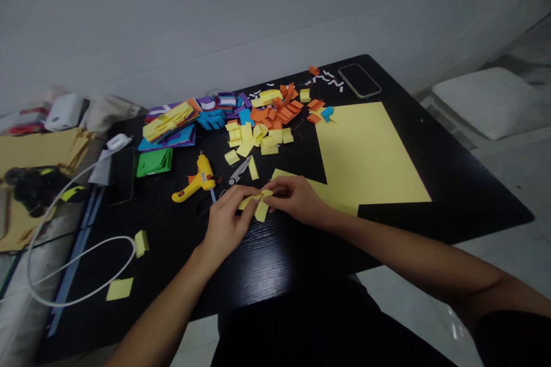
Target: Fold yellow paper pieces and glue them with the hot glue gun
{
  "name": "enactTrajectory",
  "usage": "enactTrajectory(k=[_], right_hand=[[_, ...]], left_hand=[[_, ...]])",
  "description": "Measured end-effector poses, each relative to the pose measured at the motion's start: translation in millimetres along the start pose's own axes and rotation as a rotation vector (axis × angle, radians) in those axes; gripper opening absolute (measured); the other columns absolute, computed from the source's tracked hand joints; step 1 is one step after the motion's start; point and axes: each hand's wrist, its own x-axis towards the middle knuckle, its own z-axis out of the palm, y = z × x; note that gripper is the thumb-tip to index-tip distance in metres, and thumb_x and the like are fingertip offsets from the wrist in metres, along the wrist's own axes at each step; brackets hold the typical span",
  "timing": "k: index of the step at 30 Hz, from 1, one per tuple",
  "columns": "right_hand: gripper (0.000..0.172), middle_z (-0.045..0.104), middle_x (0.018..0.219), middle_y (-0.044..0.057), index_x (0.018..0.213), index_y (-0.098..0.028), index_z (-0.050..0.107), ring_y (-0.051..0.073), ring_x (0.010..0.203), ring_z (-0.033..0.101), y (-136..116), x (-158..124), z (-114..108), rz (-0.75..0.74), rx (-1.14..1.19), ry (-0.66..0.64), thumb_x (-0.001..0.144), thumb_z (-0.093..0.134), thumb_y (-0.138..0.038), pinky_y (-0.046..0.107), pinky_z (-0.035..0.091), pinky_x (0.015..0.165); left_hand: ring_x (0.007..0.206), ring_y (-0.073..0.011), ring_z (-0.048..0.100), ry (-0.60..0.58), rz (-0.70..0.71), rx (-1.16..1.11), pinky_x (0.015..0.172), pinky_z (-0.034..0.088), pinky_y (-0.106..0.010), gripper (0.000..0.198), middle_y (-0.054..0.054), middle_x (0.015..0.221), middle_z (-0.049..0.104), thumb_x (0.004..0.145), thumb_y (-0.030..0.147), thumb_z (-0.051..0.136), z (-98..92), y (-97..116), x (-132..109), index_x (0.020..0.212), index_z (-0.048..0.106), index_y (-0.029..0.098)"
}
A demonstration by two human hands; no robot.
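Near the front edge of the black table, a small folded piece of yellow paper (261, 211) is pinched between both my hands. My left hand (228, 212) grips its left side with thumb and fingers. From the right, my right hand (299, 199) holds the other side, fingers curled and thumb pressed on it. Just behind my left hand lie scissors (239, 172), partly hidden, beside a yellow paper strip (253, 168). Further left a yellow glue gun (196, 179) rests on its side. A large yellow sheet (370, 149) extends under and beyond my right hand.
Folded yellow pieces (258, 139) and orange pieces (279, 109) are heaped at the back. Stacked coloured paper (167, 126), a green bundle (155, 162) and a dark phone (123, 175) lie left. Another phone (359, 81) is back right. A white cable (129, 258) loops at front left.
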Motion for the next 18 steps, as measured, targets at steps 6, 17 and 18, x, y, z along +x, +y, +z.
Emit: enactTrajectory(k=[6,17,18], right_hand=[[0.020,0.076,0.074,0.001,0.092,-0.017,0.078,0.014,0.064,0.071,-2.2,-0.6,-0.9,0.017,0.021,-0.011,0.074,0.081,-0.026,0.028,0.059,0.066],[0.030,0.080,0.084,0.003,0.095,-0.019,0.080,0.018,0.080,0.076,-1.8,-2.4,-1.6,0.011,0.054,-0.038,0.069,0.089,-0.029,0.033,0.061,0.082],[0.030,0.081,0.085,0.003,0.095,-0.019,0.080,0.018,0.081,0.076,-1.8,-2.6,-1.4,0.006,0.047,-0.032,0.069,0.089,-0.030,0.034,0.061,0.082]], left_hand=[[0.087,-0.0176,0.071,0.025,-0.080,-0.039,0.079,0.056,-0.028,0.009,-0.004,0.095,0.076,0.098,0.022,0.063,1.8,-2.6,-2.0,0.101,0.071,0.020],[0.081,-0.0168,0.071,0.048,-0.243,-0.210,0.074,0.057,-0.028,0.011,-0.003,0.091,0.075,0.094,0.028,0.069,5.7,-7.5,-5.6,0.101,0.073,0.020],[0.080,-0.0167,0.072,0.049,-0.254,-0.227,0.074,0.057,-0.028,0.011,-0.003,0.090,0.075,0.094,0.028,0.070,5.9,-6.9,-5.3,0.101,0.073,0.020]])
